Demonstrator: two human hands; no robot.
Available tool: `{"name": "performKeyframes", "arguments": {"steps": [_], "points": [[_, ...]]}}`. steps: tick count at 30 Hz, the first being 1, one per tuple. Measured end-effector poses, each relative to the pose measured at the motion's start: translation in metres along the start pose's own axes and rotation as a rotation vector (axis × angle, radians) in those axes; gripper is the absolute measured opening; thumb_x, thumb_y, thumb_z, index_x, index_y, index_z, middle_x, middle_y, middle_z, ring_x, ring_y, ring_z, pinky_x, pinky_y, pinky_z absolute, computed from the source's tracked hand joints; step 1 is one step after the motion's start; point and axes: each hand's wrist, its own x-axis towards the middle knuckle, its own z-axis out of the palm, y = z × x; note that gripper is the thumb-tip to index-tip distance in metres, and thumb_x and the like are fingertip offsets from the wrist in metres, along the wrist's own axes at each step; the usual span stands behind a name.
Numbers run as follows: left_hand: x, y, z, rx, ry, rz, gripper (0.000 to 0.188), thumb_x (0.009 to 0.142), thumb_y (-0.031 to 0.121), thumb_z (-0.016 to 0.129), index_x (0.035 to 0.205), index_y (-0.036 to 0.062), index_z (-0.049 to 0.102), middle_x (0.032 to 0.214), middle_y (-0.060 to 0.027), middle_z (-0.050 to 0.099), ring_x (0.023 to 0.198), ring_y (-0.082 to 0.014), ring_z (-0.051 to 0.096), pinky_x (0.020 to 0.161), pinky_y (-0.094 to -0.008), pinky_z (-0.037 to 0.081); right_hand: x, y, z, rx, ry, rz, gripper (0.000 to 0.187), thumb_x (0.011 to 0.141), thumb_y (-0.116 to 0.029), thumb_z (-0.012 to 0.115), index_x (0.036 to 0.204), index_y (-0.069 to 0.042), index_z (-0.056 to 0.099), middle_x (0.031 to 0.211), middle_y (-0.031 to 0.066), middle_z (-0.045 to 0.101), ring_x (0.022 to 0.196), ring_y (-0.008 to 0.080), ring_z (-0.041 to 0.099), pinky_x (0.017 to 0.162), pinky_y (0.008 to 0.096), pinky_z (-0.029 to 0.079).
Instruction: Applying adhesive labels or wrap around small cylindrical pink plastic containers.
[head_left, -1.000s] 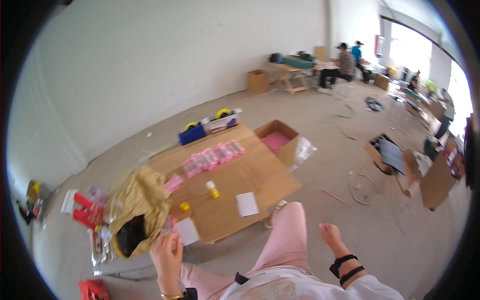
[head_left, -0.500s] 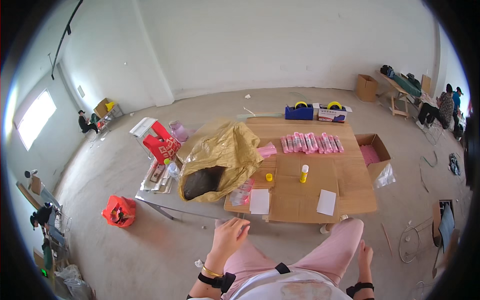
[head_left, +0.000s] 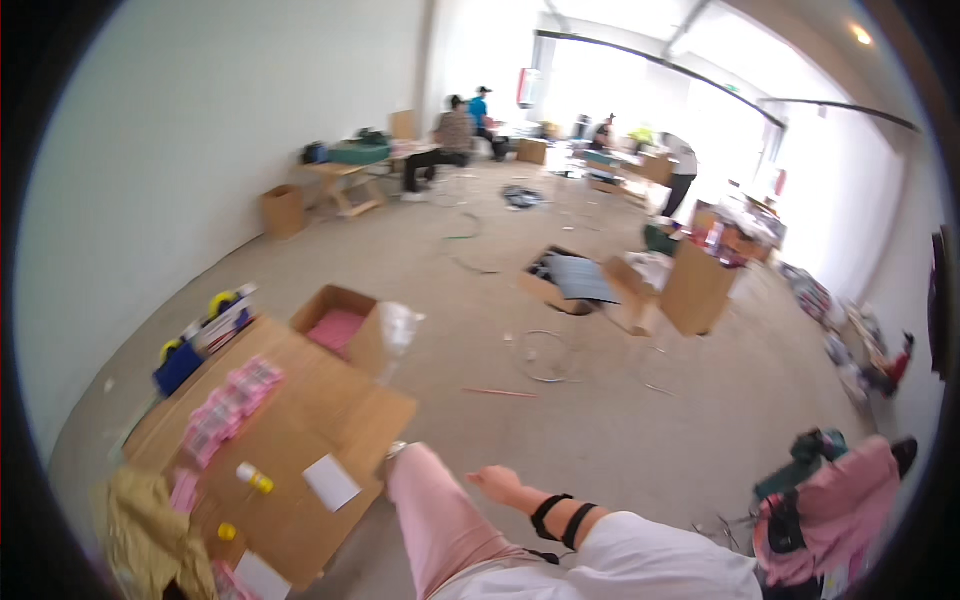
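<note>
My right hand [head_left: 496, 484] hangs just past my pink-trousered knee [head_left: 430, 500], fingers loose and holding nothing; two black bands circle its wrist. My left hand is out of view. To the left of the knee a flat cardboard sheet [head_left: 345, 425] lies on the floor. It carries a row of pink packets [head_left: 230, 408], a small white bottle with a yellow cap [head_left: 253, 477] and a white card [head_left: 331, 482]. The hand touches none of them.
An open cardboard box with pink contents [head_left: 338, 326] and a clear plastic bag [head_left: 400, 326] stand at the sheet's far end, blue tape dispensers [head_left: 183, 362] at its left. A yellowish bag [head_left: 150, 535] lies lower left, a pink garment [head_left: 840, 500] lower right. Boxes, wire rings and people fill the far floor.
The view has swung from the left side of the room to the right. My left hand has left the picture, and my right hand now shows beside my knee.
</note>
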Motion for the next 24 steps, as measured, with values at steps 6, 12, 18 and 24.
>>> {"name": "performKeyframes", "arguments": {"steps": [6,12,18,24], "points": [[0.03,-0.068,0.102,-0.193,-0.002,0.1,0.014,0.084,0.02,0.062,0.093,0.0092,0.065,0.079,-0.0096,0.065,0.069,-0.0242,0.063,0.063,-0.0337,0.05,-0.041,0.071,-0.005,0.024,-0.02,0.302,0.068,0.091,-0.059,0.029,0.09,-0.004,0.068,0.09,0.0247,0.063,0.09,0.0404,0.06,0.078,0.0475,0.047],[0.065,-0.005,0.074,-0.149,-0.142,0.192,0.016,0.085,0.02,0.061,0.093,0.0069,0.066,0.08,-0.0115,0.066,0.071,-0.0248,0.063,0.065,-0.0343,0.05,-0.06,0.162,0.038,-0.003,-0.317,0.294,0.053,0.092,-0.049,0.036,0.099,-0.006,0.067,0.1,0.0184,0.065,0.09,0.0389,0.06,0.081,0.0459,0.047],[0.082,0.026,0.075,-0.125,-0.175,0.257,0.017,0.086,0.021,0.06,0.095,0.0074,0.065,0.082,-0.0109,0.065,0.071,-0.0236,0.063,0.063,-0.033,0.05,-0.051,0.179,0.049,0.112,-0.329,0.304,0.039,0.088,-0.04,0.044,0.082,-0.012,0.071,0.091,0.0125,0.068,0.087,0.0355,0.062,0.081,0.0446,0.047],[0.083,0.043,0.065,-0.163,-0.282,0.205,0.018,0.088,0.017,0.059,0.099,0.0038,0.062,0.089,-0.0106,0.063,0.073,-0.0205,0.06,0.063,-0.0294,0.048,-0.029,0.133,0.042,0.207,-0.268,0.344,0.039,0.088,-0.037,0.045,0.076,-0.011,0.071,0.088,0.013,0.068,0.087,0.0332,0.062,0.08,0.0422,0.047]]}}
